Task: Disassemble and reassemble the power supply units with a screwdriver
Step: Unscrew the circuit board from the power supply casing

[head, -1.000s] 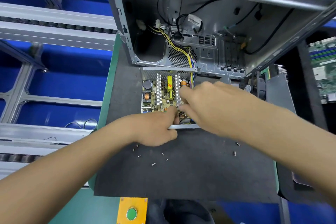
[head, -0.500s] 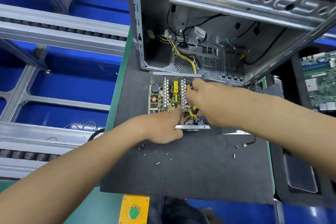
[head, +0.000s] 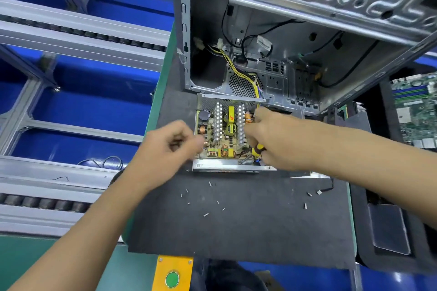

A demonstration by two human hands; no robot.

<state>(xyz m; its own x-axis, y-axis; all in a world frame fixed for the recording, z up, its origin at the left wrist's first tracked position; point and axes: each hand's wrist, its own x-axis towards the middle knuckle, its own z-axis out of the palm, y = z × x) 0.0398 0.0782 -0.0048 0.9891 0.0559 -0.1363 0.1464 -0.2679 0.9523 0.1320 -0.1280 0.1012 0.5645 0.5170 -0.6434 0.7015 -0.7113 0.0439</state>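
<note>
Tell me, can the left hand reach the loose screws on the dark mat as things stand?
Probably yes. The left hand hovers beside the power supply, and the loose screws lie exposed on the mat just below it, with nothing between.

Dark mat [head: 248, 231] bears what look like screws [head: 206, 214].

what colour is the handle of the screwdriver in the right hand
Yellow and black, seen in the head view: the screwdriver shows under the right hand.
</note>
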